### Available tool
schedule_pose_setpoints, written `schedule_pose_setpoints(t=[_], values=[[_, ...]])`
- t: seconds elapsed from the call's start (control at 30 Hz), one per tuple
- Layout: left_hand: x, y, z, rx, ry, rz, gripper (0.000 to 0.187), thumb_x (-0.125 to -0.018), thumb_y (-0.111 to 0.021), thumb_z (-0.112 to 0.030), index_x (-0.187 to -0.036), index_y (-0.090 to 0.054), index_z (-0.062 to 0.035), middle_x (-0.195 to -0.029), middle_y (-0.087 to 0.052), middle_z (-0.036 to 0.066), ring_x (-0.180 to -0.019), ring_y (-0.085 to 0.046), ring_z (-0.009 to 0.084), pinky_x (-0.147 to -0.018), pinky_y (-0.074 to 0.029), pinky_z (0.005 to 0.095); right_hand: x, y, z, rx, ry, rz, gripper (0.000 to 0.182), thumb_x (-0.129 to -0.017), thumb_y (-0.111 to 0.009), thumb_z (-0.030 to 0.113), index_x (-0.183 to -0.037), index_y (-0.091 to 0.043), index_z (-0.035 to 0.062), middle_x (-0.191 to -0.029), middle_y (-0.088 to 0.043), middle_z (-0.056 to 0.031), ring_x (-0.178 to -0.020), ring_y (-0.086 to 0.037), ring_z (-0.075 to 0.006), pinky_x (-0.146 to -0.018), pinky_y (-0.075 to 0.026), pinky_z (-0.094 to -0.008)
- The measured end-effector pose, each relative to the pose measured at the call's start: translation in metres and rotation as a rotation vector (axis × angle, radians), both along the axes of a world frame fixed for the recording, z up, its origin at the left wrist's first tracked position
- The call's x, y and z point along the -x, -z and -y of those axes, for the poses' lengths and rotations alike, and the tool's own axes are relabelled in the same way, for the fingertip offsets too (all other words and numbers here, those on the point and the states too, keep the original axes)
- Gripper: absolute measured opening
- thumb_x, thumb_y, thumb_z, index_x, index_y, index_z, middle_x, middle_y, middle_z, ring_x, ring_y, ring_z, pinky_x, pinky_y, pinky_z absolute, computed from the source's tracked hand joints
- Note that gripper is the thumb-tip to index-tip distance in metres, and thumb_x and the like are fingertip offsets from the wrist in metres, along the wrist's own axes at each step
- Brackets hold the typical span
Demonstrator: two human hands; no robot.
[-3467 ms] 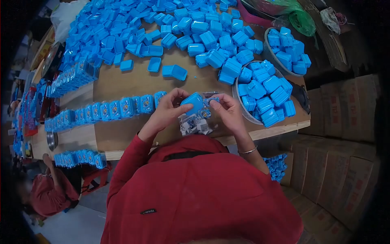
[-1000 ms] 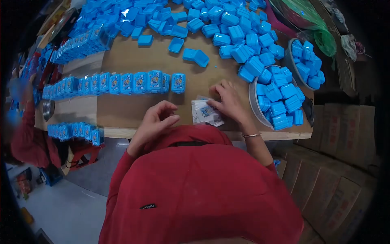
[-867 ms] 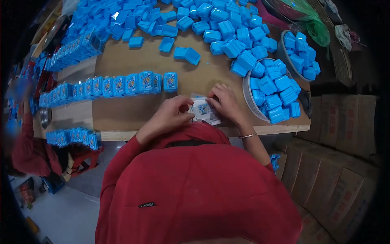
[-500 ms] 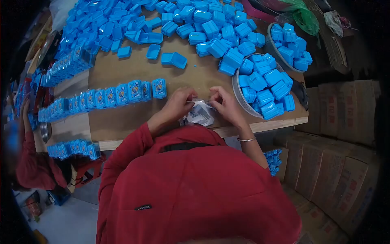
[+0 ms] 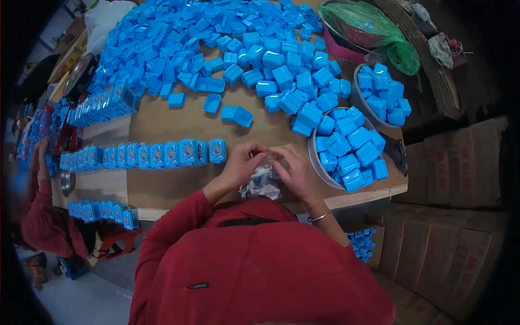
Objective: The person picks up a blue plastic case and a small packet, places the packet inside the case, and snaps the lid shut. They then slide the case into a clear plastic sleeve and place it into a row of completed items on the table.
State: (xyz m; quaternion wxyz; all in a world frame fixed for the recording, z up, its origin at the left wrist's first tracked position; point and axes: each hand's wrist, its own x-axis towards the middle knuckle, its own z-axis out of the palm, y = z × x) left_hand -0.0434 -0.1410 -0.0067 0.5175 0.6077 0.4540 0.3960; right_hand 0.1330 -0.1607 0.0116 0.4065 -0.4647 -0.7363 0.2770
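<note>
My left hand (image 5: pixel 245 162) and my right hand (image 5: pixel 291 169) are close together over the table's front edge, fingers pinched. Between and below them is a small clear plastic bag (image 5: pixel 262 185) with silvery-white, dark-printed pieces in it. Both hands seem to grip its top, though the fingers partly hide the spot. Left of my left hand, a row of blue lidded boxes with picture labels (image 5: pixel 188 152) stands on the table. Close to my right hand is a clear tub (image 5: pixel 319 169) heaped with closed blue boxes (image 5: pixel 346 145).
Loose blue box parts (image 5: pixel 179 49) cover the table's far side. A second tub (image 5: pixel 357 97) of blue boxes is at the back right, near a green plastic bag (image 5: pixel 403 57). Cardboard cartons (image 5: pixel 433 233) are stacked at right. Another person in a red sleeve (image 5: pixel 46 216) works at far left.
My hands have come together from slightly apart, and the plastic bag now hangs lower between them, crumpled. The view has tilted up, so the table appears lower.
</note>
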Motion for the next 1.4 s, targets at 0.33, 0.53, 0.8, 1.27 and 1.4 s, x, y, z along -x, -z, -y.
schedule_pose_setpoints(t=[0.33, 0.53, 0.8, 1.27, 1.4], values=[[-0.005, -0.030, -0.015, -0.003, -0.090, 0.170, 0.017, -0.084, -0.066, -0.008, -0.072, -0.055, -0.0023, -0.064, -0.054, -0.003, -0.057, -0.044, 0.0015, -0.048, -0.033, 0.0201, 0.003, 0.010, -0.025, 0.404, 0.061, -0.624, 0.015, -0.086, -0.065, 0.015, -0.085, -0.059, 0.0022, -0.072, -0.055, 0.0041, -0.065, -0.048, -0.0021, -0.058, -0.040, -0.0190], [-0.011, -0.048, -0.045, -0.264, 0.008, -0.238, 0.026, -0.082, -0.067, -0.017, -0.065, -0.057, -0.0004, -0.052, -0.053, 0.008, -0.047, -0.048, 0.0095, -0.043, -0.035, 0.0288, -0.001, -0.005, -0.033, 0.118, 0.322, -0.383, 0.013, -0.078, -0.071, 0.006, -0.079, -0.058, 0.0017, -0.069, -0.055, 0.0018, -0.064, -0.047, -0.0039, -0.057, -0.039, -0.0190], [-0.023, -0.072, -0.078, -0.312, 0.278, -0.412, 0.034, -0.085, -0.061, -0.030, -0.067, -0.062, -0.0008, -0.059, -0.059, 0.011, -0.054, -0.057, 0.0211, -0.049, -0.042, 0.0338, -0.008, -0.026, -0.032, 0.132, 0.487, -0.468, 0.018, -0.075, -0.074, 0.005, -0.079, -0.057, 0.0026, -0.070, -0.055, 0.0020, -0.064, -0.047, -0.0046, -0.058, -0.040, -0.0192], [0.047, 0.020, -0.237, -0.310, -0.335, -1.076, 0.043, -0.071, -0.070, -0.038, -0.094, -0.062, -0.0033, -0.097, -0.062, 0.016, -0.095, -0.055, 0.0342, -0.074, -0.043, 0.0461, -0.023, -0.001, -0.044, 0.176, 0.373, -0.555, 0.014, -0.080, -0.066, 0.000, -0.078, -0.052, 0.0040, -0.069, -0.048, 0.0030, -0.063, -0.043, -0.0048, -0.058, -0.038, -0.0186], [0.042, 0.012, -0.232, -0.283, -0.240, -1.016, 0.061, -0.062, -0.075, -0.026, -0.110, -0.047, -0.0020, -0.094, -0.061, 0.020, -0.097, -0.055, 0.0364, -0.075, -0.045, 0.0496, -0.021, 0.003, -0.047, 0.204, 0.348, -0.554, 0.014, -0.080, -0.065, 0.000, -0.078, -0.052, 0.0039, -0.069, -0.048, 0.0027, -0.064, -0.044, -0.0050, -0.058, -0.038, -0.0189]])
